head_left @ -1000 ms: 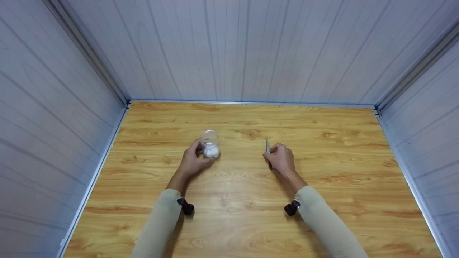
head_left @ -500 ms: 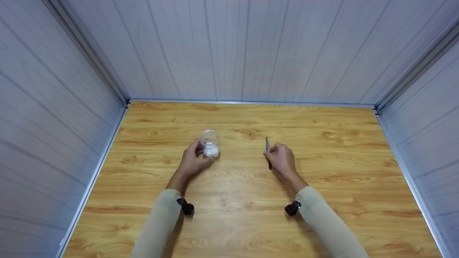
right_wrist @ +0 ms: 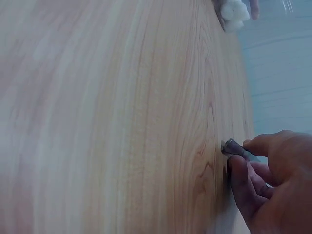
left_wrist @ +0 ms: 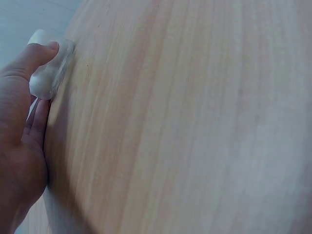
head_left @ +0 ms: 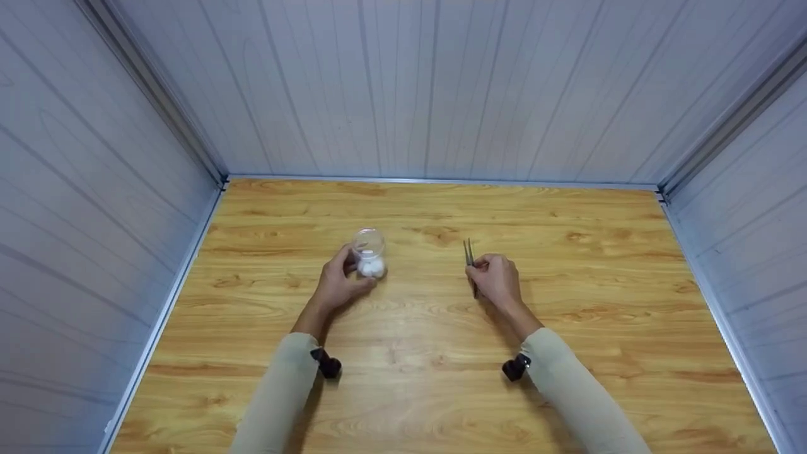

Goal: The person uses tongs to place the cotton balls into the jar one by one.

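The left hand (head_left: pixel 337 285) is curled round a small clear jar (head_left: pixel 369 251) standing upright on the wooden surface (head_left: pixel 403 391), left of centre, with white cotton balls (head_left: pixel 372 267) inside. The right hand (head_left: pixel 497 279) pinches metal tweezers (head_left: pixel 470 253), well apart from the jar, tips pointing away from the person and slightly spread. The jar looks light, smooth and easily tipped, so a grip low round its wall suits it. The tweezers are thin, stiff and springy, best pinched mid-shaft; the cotton is soft and nearly weightless.
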`<state>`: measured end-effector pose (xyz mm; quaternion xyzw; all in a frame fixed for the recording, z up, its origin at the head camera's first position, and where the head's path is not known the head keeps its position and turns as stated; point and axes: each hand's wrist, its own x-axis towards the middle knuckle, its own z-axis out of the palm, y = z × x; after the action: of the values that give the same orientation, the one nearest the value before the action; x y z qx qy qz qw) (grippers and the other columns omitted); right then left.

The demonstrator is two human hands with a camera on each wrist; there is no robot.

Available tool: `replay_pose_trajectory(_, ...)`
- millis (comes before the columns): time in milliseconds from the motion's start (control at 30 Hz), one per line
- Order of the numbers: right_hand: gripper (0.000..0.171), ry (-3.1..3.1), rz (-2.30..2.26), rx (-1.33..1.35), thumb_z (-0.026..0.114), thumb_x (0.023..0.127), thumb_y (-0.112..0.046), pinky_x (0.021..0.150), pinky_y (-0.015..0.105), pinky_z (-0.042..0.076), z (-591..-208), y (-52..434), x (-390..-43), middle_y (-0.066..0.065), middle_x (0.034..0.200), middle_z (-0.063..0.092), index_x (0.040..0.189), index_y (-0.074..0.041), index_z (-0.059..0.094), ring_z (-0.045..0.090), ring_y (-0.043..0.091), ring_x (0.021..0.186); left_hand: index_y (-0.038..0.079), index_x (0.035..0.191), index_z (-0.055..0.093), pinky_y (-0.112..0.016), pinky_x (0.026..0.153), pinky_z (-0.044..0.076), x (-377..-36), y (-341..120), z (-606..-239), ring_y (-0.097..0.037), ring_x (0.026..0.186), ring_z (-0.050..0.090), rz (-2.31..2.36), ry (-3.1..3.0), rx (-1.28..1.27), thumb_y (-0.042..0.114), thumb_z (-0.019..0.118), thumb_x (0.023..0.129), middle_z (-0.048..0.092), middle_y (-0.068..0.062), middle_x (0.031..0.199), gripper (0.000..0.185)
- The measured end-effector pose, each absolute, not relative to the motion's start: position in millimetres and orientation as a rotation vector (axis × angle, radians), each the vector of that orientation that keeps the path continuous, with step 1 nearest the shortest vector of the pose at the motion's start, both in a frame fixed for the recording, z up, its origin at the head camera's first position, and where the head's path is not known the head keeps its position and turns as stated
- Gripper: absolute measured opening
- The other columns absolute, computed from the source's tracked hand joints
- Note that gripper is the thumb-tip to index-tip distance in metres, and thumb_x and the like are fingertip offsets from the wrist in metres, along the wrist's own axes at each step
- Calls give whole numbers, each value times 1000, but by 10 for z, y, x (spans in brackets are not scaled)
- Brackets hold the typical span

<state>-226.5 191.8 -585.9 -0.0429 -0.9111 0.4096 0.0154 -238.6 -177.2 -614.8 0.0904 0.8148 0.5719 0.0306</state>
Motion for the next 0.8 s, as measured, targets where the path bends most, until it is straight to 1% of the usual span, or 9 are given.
replay_pose_trajectory(133, 19, -2839, 1248, -121, 80, 102, -16, 79, 41, 69, -5836, 1886, -2258, 16, 94, 87, 109, 0, 88, 82, 23, 81, 4, 163, 52, -52, 131, 52, -2383, -1759, -6095, -41, 148, 61, 1734, 2487, 218, 7, 92, 89, 64, -26, 153, 84)
replay_pose_trajectory(200, 21, -2812, 1274, -68, 81, 102, -20, 80, 40, 69, -5932, 1922, -2292, 13, 94, 87, 109, -1, 88, 81, 20, 82, 2, 163, 50, -55, 132, 51, -2381, -1751, -6075, -42, 149, 60, 1719, 2484, 197, 5, 91, 90, 63, -27, 154, 84)
replay_pose_trajectory(300, 23, -2800, 1287, -44, 81, 103, -20, 81, 43, 69, -5951, 1932, -2297, 14, 94, 87, 110, 1, 88, 81, 21, 82, 2, 165, 48, -54, 133, 50, -2382, -1741, -6076, -42, 150, 60, 1710, 2488, 177, 4, 90, 90, 63, -27, 154, 86)
replay_pose_trajectory(400, 26, -2791, 1311, -29, 80, 103, -20, 89, 50, 71, -5963, 1941, -2305, 17, 100, 87, 115, 1, 86, 84, 28, 89, 2, 166, 47, -54, 133, 50, -2383, -1737, -6082, -41, 150, 60, 1704, 2499, 177, 4, 90, 90, 63, -27, 154, 87)
replay_pose_trajectory(500, 28, -2796, 1268, -23, 78, 102, -19, 87, 49, 71, -5983, 1948, -2335, 20, 103, 87, 117, 3, 85, 85, 30, 91, 2, 167, 47, -53, 133, 50, -2399, -1739, -6093, -41, 150, 60, 1702, 2502, 184, 5, 90, 90, 63, -27, 154, 88)
replay_pose_trajectory(533, 28, -2778, 1269, -1, 78, 102, -20, 84, 45, 71, -6030, 1974, -2356, 19, 103, 87, 117, 2, 86, 85, 28, 90, 2, 167, 46, -54, 133, 50, -2402, -1738, -6093, -41, 150, 60, 1701, 2506, 185, 5, 90, 90, 63, -26, 154, 89)
replay_pose_trajectory(633, 29, -2767, 1274, 8, 78, 101, -19, 81, 44, 71, -6045, 1981, -2363, 18, 102, 88, 118, 3, 85, 84, 27, 88, 2, 168, 46, -53, 132, 51, -2415, -1734, -6110, -40, 149, 60, 1706, 2515, 200, 5, 90, 90, 64, -25, 154, 89)
replay_pose_trajectory(767, 31, -2786, 1312, -31, 75, 102, -16, 88, 57, 70, -5904, 1932, -2293, 23, 106, 87, 125, 5, 83, 85, 35, 91, 3, 165, 50, -53, 131, 52, -2422, -1720, -6113, -38, 148, 62, 1723, 2523, 233, 6, 91, 90, 66, -25, 153, 86)
replay_pose_trajectory(800, 32, -2776, 1314, -10, 76, 103, -18, 85, 53, 71, -5945, 1958, -2305, 22, 104, 87, 125, 5, 82, 85, 32, 87, 2, 164, 51, -53, 130, 53, -2424, -1714, -6110, -39, 148, 62, 1724, 2523, 240, 6, 92, 90, 66, -25, 153, 85)
